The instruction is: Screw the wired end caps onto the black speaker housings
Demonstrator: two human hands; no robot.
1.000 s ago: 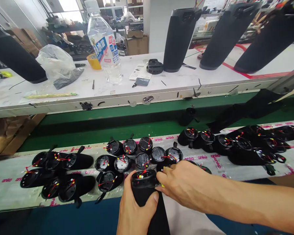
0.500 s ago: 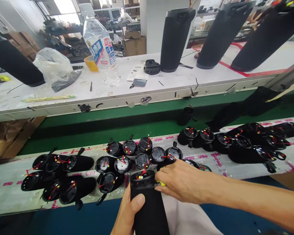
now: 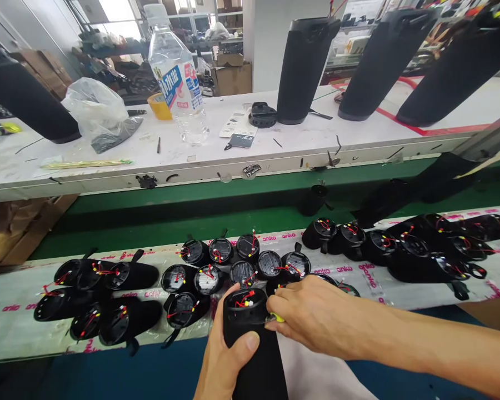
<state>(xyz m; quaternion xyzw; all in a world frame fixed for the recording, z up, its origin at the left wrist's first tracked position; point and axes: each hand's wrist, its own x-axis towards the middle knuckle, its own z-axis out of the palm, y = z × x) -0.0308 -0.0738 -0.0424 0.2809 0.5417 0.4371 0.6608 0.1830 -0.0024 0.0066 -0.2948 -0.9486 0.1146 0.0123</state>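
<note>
My left hand [image 3: 228, 355] is closed round a black fabric-covered cylindrical speaker body [image 3: 260, 369], with the thumb across its near side. The body stands nearly upright in front of me. Its open top faces up, and red wires with small red, white and yellow connectors [image 3: 245, 301] lie inside the rim. My right hand [image 3: 304, 310] is closed on a small yellow tool [image 3: 277, 318], whose kind I cannot make out. That tool is at the right side of the body, just below the rim. My fingers hide most of it.
Several similar speaker bodies [image 3: 183, 309] with wires lie on a film-wrapped board [image 3: 12, 333] behind my hands. Beyond it, a white bench [image 3: 137, 147] holds a plastic bottle [image 3: 177, 83], a tape roll [image 3: 159, 108], a plastic bag [image 3: 95, 105] and upright speaker bodies [image 3: 306, 72].
My left fingers have shifted up toward the rim, and the thumb lies further over the body. The right hand and the yellow tool have moved slightly right and down. The speaker's top is tilted a little differently.
</note>
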